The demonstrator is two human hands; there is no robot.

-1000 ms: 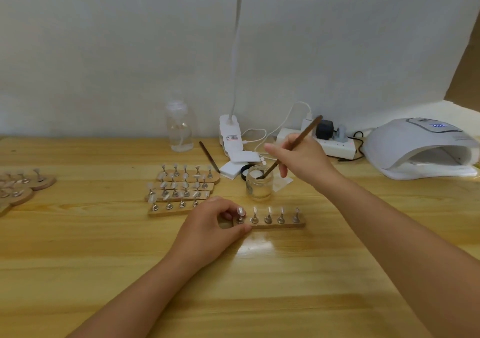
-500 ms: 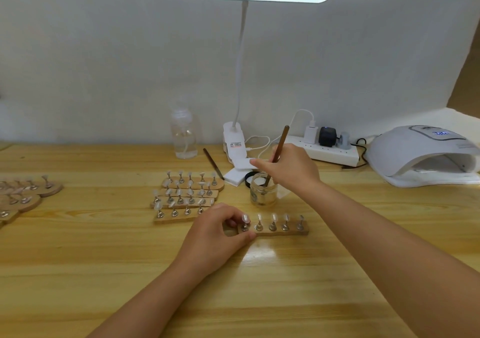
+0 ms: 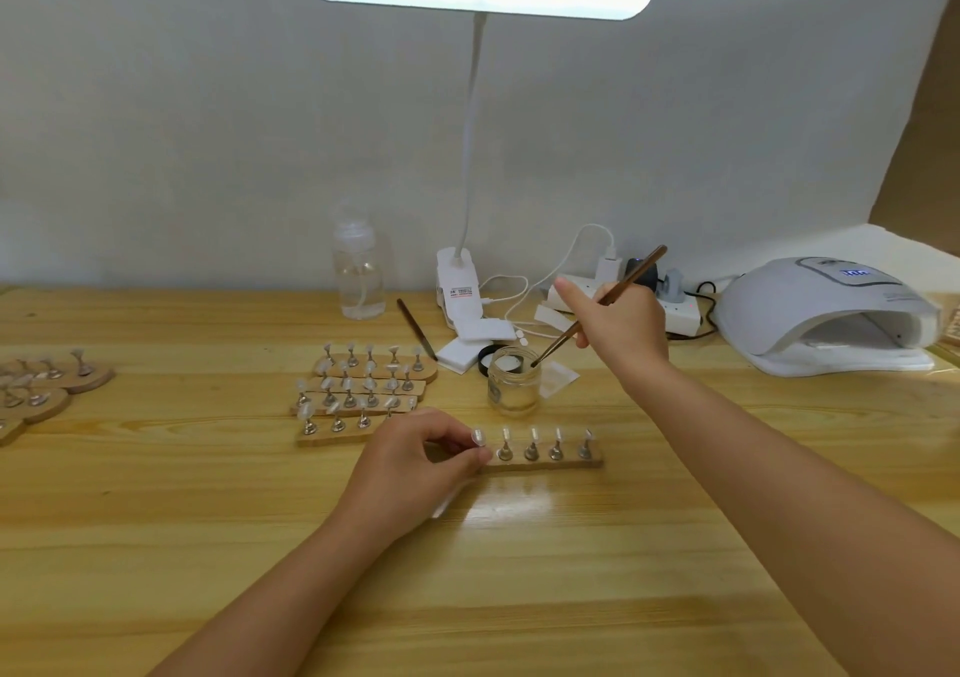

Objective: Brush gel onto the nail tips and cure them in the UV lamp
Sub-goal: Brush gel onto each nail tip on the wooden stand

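The right hand [image 3: 618, 330] is gripping the brush [image 3: 597, 304], which is now leaning back toward the upper right after standing nearly upright half a second ago, its tip dipping into the open gel jar [image 3: 513, 382] at centre frame; gel is probably still being loaded. The left hand [image 3: 410, 460] is pinching the end of the nail-tip strip [image 3: 545, 455] just below the jar. The UV lamp [image 3: 826, 312] is sitting at right on the tabletop [image 3: 156, 520]; its display is unreadable.
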